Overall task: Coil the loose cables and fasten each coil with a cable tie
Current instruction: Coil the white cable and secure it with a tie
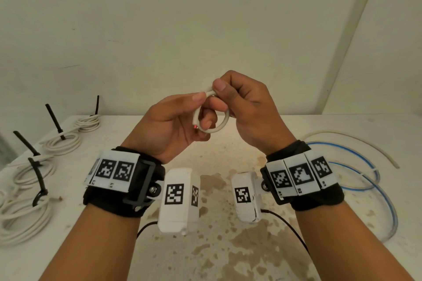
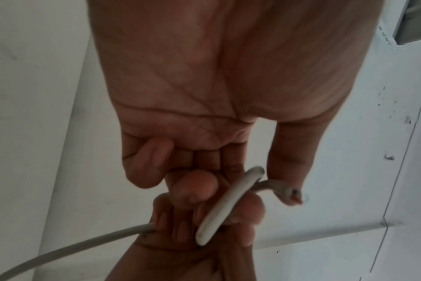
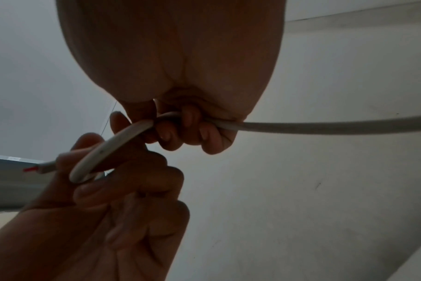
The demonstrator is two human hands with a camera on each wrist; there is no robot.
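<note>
White cable [image 1: 219, 129] held in mid-air above the table [image 1: 228, 246], bent into one small loop, red core showing at the cut end. Left hand [image 1: 173, 125] palm-up, grip pinching the loop near that end, thumb on top. Right hand [image 1: 246, 107] raised, fingers curled round the cable, thumb pressing the loop's top. Tied coils [image 1: 61, 143] with black cable ties [image 1: 53, 121] sit far left; blue cable [image 1: 374, 180] lies right.
</note>
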